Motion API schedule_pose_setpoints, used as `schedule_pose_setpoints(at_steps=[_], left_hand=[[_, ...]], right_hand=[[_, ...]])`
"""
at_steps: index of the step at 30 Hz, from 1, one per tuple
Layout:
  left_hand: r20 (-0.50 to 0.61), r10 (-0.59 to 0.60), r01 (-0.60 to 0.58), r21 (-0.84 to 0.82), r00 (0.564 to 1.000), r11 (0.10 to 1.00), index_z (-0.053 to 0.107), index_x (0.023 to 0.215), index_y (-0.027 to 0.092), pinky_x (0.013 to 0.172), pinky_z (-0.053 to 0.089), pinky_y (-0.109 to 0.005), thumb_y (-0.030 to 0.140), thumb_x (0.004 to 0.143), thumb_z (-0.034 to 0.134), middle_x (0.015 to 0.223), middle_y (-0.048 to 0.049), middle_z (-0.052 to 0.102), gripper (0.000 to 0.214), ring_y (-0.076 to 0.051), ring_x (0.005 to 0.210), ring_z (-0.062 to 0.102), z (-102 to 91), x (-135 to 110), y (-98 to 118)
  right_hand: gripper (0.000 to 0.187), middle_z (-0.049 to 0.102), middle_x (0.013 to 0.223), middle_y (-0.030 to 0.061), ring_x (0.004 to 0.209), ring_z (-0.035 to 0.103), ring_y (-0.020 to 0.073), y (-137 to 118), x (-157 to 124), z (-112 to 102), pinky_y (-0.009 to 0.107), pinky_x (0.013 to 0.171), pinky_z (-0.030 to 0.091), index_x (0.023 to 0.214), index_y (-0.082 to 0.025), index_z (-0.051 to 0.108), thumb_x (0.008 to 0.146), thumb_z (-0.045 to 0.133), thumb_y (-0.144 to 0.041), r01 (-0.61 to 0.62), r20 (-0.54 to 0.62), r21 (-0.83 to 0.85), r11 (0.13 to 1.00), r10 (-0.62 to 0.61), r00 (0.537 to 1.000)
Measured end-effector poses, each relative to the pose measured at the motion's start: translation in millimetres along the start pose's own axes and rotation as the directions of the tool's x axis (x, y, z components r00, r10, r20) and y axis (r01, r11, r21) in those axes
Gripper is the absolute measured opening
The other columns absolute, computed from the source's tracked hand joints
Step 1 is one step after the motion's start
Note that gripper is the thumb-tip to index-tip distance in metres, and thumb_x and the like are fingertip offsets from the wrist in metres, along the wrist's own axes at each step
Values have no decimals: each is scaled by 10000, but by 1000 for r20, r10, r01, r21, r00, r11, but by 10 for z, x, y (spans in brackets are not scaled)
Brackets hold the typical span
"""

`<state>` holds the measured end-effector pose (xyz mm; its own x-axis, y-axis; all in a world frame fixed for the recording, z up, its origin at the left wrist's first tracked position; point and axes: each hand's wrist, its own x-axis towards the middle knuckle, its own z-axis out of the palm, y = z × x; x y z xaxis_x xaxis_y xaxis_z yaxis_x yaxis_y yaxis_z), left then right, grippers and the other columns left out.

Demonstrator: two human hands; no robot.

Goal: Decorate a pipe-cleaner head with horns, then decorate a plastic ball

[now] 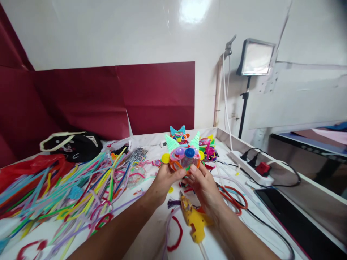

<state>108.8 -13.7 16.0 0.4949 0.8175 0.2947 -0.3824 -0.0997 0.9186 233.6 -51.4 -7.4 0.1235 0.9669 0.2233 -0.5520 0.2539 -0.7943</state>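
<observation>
White wall [135,32] fills the background, with dark red paper sheeting [159,94] fixed low on it, behind one white-covered table [151,220]. Clock directions run from the thing in hand. Two hands, the left hand [163,180] and the right hand [203,184], clamp one multicoloured craft figure [187,163] above the table, two thumbs on its front; the other fingers are partly hidden. It carries two mint-green fuzzy ears, two round eyes, one purple and one blue, and two yellow discs, at nine and three. At six o'clock lies one yellow glue gun [199,220], with one curved red fuzzy stem [178,234] just past six. One blue-eared craft figure [179,135] stands between eleven and twelve; at two is a bright clump of craft pieces [208,150], too jumbled to count. Farther out, at three, one white power strip [251,169] takes three plugs, two black and one red. One black flat-screened tablet [292,216] lies at four. Between eight and nine spreads an uncountable heap of coloured fuzzy stems [89,195]; at nine sits one black cream-handled bag [77,148]. Between one and two stands one rectangular lamp [257,57].
</observation>
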Motion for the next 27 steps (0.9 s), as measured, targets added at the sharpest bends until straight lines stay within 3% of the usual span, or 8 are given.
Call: schedule_pose_setpoints(at_steps=[5, 10, 17, 20, 24, 27], left_hand=[[2, -32, 32, -2, 999, 999, 678, 1120, 138, 902, 505, -387, 341, 762, 767, 1169, -148, 693, 421, -304, 1097, 637, 7, -15, -3], [-52, -8, 9, 8, 999, 1000, 713, 1008, 122, 958, 481, -402, 350, 763, 756, 1102, -138, 719, 337, -303, 1109, 633, 31, -13, 6], [-105, -26, 14, -108, 994, 994, 705, 974, 115, 955, 482, -399, 347, 824, 675, 1045, -123, 735, 278, -273, 1055, 650, -74, 7, 7], [-160, -82, 52, -180, 984, 982, 682, 1023, 115, 968, 472, -406, 385, 794, 701, 1049, -126, 731, 355, -276, 1069, 643, -115, 19, 52], [-221, -93, 41, -229, 971, 973, 659, 1076, 136, 936, 484, -386, 383, 782, 714, 1080, -117, 719, 389, -268, 1092, 629, -116, 20, 140], [-229, -96, 32, -267, 969, 963, 657, 1063, 173, 880, 501, -349, 367, 804, 690, 1064, -86, 721, 325, -233, 1036, 642, -78, 1, 188]], right_hand=[[428, 683, 946, 36, 798, 601, 176, 4, 21, -26, 269, 617, 506, 1078, -245, 642, 746, 752, -490, -2, 8, -52, 999, 2, 1000], [433, 685, 947, 39, 811, 598, 191, 15, 41, -51, 266, 573, 497, 1054, -245, 667, 739, 737, -533, 7, 13, -116, 993, -6, 1000], [431, 695, 1097, 64, 809, 641, 201, -28, 22, -26, 277, 579, 496, 1052, -229, 681, 811, 633, -584, -70, 68, -38, 997, 73, 995], [448, 682, 1111, 66, 791, 647, 191, -18, 35, -37, 264, 560, 497, 1058, -224, 683, 796, 644, -586, -83, 27, -10, 997, 83, 996], [477, 653, 1192, 70, 724, 657, 169, 22, 54, -59, 258, 523, 473, 1108, -230, 659, 708, 748, -474, -71, -117, -43, 997, 65, 991], [630, 557, 1386, 76, 647, 637, 134, 48, 40, -53, 283, 553, 474, 1245, -267, 592, 646, 781, -320, -48, -80, -131, 990, 37, 996]])
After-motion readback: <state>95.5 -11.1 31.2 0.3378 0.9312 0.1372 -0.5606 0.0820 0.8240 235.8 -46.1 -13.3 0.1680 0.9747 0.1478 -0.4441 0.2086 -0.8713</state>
